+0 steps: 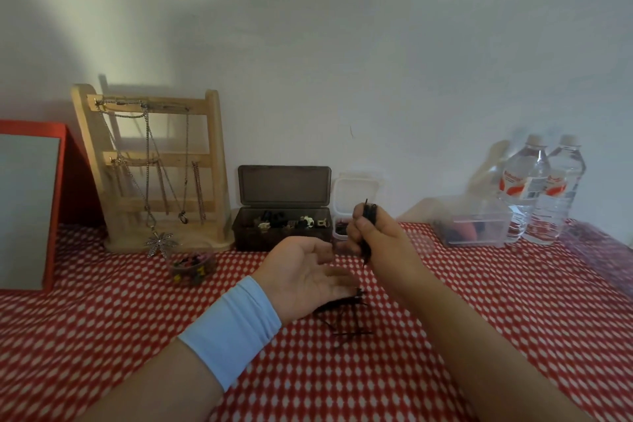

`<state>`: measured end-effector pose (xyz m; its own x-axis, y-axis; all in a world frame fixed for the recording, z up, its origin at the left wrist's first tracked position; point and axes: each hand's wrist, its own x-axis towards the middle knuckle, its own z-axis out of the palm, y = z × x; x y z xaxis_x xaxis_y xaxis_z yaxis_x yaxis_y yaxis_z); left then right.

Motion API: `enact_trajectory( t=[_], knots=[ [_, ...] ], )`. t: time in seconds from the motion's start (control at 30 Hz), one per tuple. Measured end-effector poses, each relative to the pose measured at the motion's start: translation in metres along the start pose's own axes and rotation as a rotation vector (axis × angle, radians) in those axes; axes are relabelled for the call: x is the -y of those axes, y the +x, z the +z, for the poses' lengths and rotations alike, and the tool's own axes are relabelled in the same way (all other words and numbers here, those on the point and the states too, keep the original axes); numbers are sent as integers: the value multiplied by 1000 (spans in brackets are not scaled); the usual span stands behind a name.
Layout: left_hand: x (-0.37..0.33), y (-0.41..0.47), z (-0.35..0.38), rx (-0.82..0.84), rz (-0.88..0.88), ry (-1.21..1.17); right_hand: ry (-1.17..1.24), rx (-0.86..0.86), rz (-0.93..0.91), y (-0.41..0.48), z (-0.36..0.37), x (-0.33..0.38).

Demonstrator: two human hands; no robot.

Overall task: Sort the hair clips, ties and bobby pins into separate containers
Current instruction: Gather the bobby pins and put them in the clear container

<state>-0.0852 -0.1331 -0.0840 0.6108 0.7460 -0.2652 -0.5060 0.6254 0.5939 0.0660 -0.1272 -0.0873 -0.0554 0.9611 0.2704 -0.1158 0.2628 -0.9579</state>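
Observation:
My right hand (pixel 373 236) grips a bundle of black bobby pins (pixel 369 216), raised above the red dotted cloth. My left hand (pixel 308 276) lies palm up and relaxed beside it, fingertips near several loose bobby pins (pixel 349 322) on the cloth. Behind the hands stands a dark brown box (pixel 281 233) with its lid up, holding small hair clips. A small white-lidded container (pixel 342 212) with dark items sits to its right. A clear box (pixel 472 226) farther right holds dark and red ties. A little round tub (pixel 191 269) holds several small clips.
A wooden jewellery stand (pixel 154 168) with hanging chains stands at the back left, next to a red-framed mirror (pixel 30 205). Two water bottles (pixel 541 188) stand at the back right. A clear lid (pixel 599 250) lies at the right edge.

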Motion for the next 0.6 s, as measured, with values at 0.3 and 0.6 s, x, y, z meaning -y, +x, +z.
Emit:
enact_trajectory(
  t=[0.3, 0.6],
  knots=[
    [-25, 6, 16, -46, -44, 252, -186, -20, 26, 17, -11, 9],
    [-86, 67, 18, -402, 456, 1257, -1086, 235, 57, 93, -42, 27]
  ],
)
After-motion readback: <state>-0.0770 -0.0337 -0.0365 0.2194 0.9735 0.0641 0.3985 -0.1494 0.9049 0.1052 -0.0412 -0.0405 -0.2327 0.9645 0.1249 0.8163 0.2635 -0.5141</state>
